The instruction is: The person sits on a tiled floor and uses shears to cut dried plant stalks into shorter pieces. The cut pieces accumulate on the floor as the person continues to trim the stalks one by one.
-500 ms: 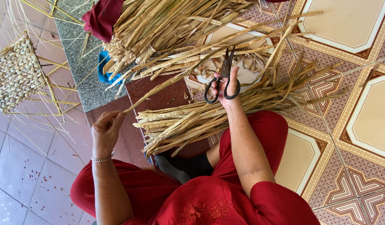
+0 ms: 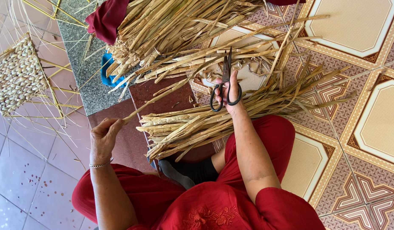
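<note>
Scissors (image 2: 225, 81) lifted slightly above the patterned floor tiles (image 2: 363, 127).

One camera only, worn on the person's head, looks steeply down over the lap to the tiled floor (image 2: 367, 127) ahead. It sits close (both forearms fill the lower frame), with dried reed stalks (image 2: 192, 123) stretching across the middle.
</note>
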